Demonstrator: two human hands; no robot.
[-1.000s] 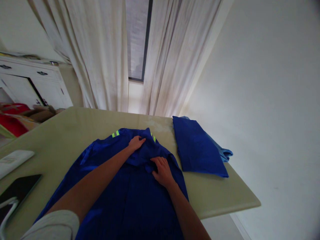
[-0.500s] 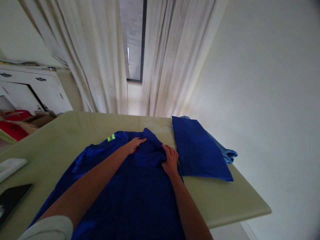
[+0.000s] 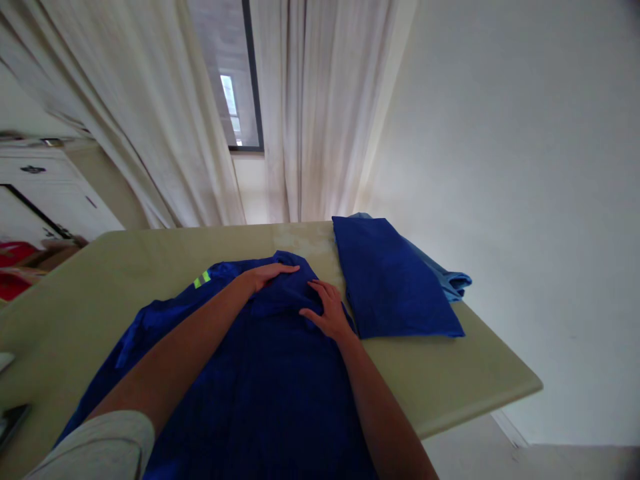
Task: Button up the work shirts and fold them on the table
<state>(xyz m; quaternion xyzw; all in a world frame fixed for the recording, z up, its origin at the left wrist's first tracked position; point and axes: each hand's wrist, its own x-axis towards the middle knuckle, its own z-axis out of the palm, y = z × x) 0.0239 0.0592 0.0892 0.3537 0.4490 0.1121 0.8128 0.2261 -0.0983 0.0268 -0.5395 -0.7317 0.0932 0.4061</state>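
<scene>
Window straight ahead, past left hand; dark frame, small bright patch low in the pane. Off-white curtains on both sides. White cabinet far off to left hand's left. Yellowish-green table below both hands. Plain pale wall right of right hand, greyish floor at its foot. Light soft, dim.

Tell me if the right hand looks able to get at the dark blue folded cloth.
Probably yes: the right hand is at the jacket, close beside the dark blue folded cloth, and nothing seems to block the way between them.
</scene>
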